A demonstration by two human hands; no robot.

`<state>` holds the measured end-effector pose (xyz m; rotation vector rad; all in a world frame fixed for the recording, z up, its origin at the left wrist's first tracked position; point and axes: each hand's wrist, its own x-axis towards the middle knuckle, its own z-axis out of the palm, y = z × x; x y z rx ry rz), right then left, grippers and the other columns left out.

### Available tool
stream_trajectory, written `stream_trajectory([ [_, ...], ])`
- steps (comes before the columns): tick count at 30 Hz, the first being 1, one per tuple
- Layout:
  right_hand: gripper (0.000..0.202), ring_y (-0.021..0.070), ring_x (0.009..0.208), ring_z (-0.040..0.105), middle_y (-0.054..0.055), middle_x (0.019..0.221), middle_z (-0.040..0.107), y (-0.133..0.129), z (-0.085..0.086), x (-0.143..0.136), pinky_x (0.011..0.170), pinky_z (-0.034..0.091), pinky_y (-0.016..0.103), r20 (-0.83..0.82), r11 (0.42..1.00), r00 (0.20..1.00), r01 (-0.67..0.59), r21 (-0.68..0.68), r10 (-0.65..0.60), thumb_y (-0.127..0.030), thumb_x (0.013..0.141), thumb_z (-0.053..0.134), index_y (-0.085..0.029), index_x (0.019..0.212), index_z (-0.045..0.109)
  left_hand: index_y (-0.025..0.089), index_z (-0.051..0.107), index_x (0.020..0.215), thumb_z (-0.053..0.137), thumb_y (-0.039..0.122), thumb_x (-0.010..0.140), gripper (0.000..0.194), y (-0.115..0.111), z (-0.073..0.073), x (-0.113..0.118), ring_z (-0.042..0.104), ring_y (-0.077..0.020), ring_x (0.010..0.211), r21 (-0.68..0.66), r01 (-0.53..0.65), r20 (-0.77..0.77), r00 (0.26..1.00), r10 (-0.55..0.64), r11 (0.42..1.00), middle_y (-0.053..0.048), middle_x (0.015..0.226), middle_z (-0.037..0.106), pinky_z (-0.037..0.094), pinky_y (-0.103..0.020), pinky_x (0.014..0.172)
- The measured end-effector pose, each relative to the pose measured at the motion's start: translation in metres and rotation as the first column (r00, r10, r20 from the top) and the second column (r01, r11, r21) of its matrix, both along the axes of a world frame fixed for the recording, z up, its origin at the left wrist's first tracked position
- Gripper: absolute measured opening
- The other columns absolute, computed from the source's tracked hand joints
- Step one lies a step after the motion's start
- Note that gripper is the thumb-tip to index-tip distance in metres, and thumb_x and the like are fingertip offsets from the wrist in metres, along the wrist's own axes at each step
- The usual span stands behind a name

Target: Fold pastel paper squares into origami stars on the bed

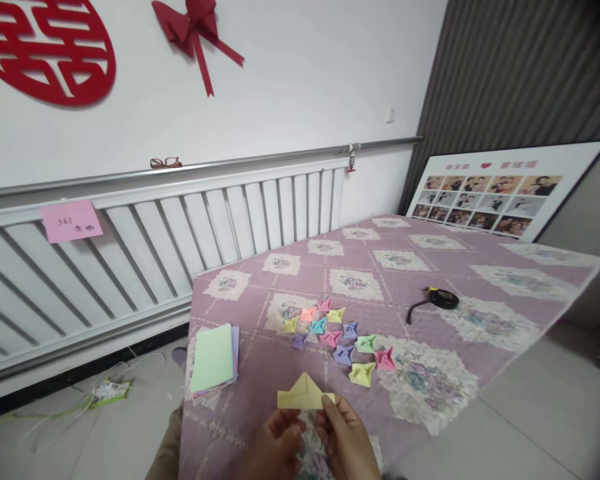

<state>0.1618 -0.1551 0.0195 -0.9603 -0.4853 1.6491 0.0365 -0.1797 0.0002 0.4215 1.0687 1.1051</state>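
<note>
A yellow paper, folded to a point at the top with a flat strip along its bottom, is held up over the near part of the table. My right hand pinches its right end, thumb on the front. Below the paper's left part is my left hand, its fingers curled; whether they grip the paper is unclear. Beyond my hands stand several small folded paper pieces in pink, blue, purple, green and yellow, among them a yellow one and a pink one. To the left lies a stack of coloured paper, pale green on top.
The table has a purple floral cloth. A black and yellow tape measure lies on its right part. Behind it are a white radiator and a pipe with glasses on it. A photo board leans at the back right.
</note>
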Motion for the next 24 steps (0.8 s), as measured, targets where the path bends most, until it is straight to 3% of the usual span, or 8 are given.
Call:
stream_trajectory([
  [2,0.039,0.0077,0.051,0.046,-0.008,0.054,0.053,0.001,0.002,0.001,0.049,0.039,0.018,-0.06,1.0,0.998,-0.006,0.003,0.006,-0.046,0.058,0.084,-0.02,0.067,0.057,0.016,0.063,0.084,0.09,0.04,0.041,0.055,0.004,-0.002,0.017,0.046,-0.0087,0.053,0.032,-0.007,-0.011,1.0,0.008,0.999,0.002,0.069,0.059,0.03,-0.021,0.049],
  [4,0.037,0.0079,0.05,0.047,-0.007,0.055,0.053,0.001,0.003,0.002,0.049,0.039,0.018,-0.088,1.0,0.996,-0.011,0.015,0.013,-0.046,0.06,0.083,-0.02,0.068,0.057,0.015,0.063,0.079,0.089,0.042,0.044,0.05,0.011,0.001,0.033,0.049,-0.0099,0.055,0.033,-0.095,-0.05,0.994,0.096,0.995,0.001,0.065,0.06,0.031,-0.022,0.05],
  [9,0.038,0.0085,0.049,0.045,-0.007,0.052,0.051,0.001,0.0,0.009,0.048,0.037,0.019,-0.026,0.997,1.0,0.012,0.07,-0.01,-0.048,0.061,0.081,-0.019,0.061,0.056,0.013,0.063,0.076,0.088,0.043,0.049,0.047,0.023,0.022,0.057,0.056,-0.0138,0.061,0.06,-0.231,0.017,0.973,0.231,0.971,-0.001,0.066,0.064,0.04,-0.024,0.057],
  [14,0.037,0.0102,0.048,0.046,-0.005,0.052,0.052,0.0,0.001,0.018,0.048,0.037,0.021,0.072,0.993,0.996,0.042,0.113,-0.051,-0.05,0.063,0.078,-0.02,0.061,0.057,0.013,0.062,0.071,0.086,0.028,0.059,0.03,0.023,0.041,0.065,0.056,-0.0118,0.057,0.001,-0.26,0.072,0.963,0.259,0.966,0.001,0.06,0.062,0.042,-0.022,0.055],
  [20,0.036,0.0111,0.05,0.048,-0.005,0.052,0.052,0.001,-0.005,0.025,0.05,0.04,0.021,0.151,0.985,0.984,0.071,0.155,-0.095,-0.051,0.067,0.074,-0.02,0.062,0.056,0.011,0.061,0.076,0.073,0.016,0.075,0.013,0.022,0.047,0.071,0.057,-0.0102,0.053,-0.055,-0.264,0.155,0.951,0.269,0.963,-0.001,0.061,0.063,0.041,-0.019,0.051],
  [24,0.036,0.0157,0.063,0.058,-0.003,0.065,0.061,0.005,-0.008,0.031,0.06,0.048,0.025,0.267,0.954,0.929,0.201,0.221,-0.257,-0.051,0.065,0.074,-0.021,0.081,0.062,0.011,0.061,0.081,0.066,0.013,0.083,0.006,0.024,0.047,0.071,0.061,-0.0116,0.058,-0.06,-0.248,0.201,0.946,0.255,0.967,-0.004,0.067,0.066,0.045,-0.019,0.052],
])
